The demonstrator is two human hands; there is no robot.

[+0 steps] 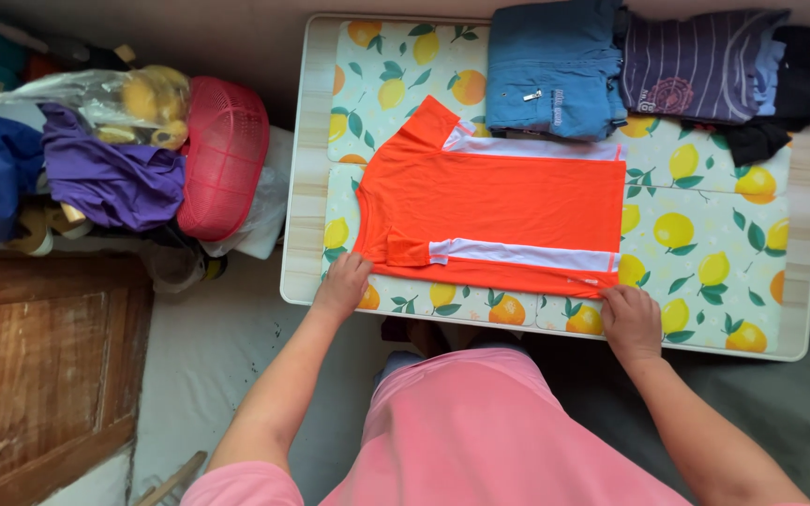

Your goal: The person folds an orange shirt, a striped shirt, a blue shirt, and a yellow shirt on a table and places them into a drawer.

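Observation:
An orange shirt with white stripes lies flat across a small table covered by a lemon-print mat. The shirt's near long edge looks folded inward. My left hand pinches the shirt's near left corner by the sleeve. My right hand grips the near right corner at the hem. Both hands rest at the table's front edge.
Folded blue jeans, a folded striped purple top and dark clothes are stacked at the table's far side. Left of the table lie a red plastic basket, a purple garment and a plastic bag. A wooden panel stands at lower left.

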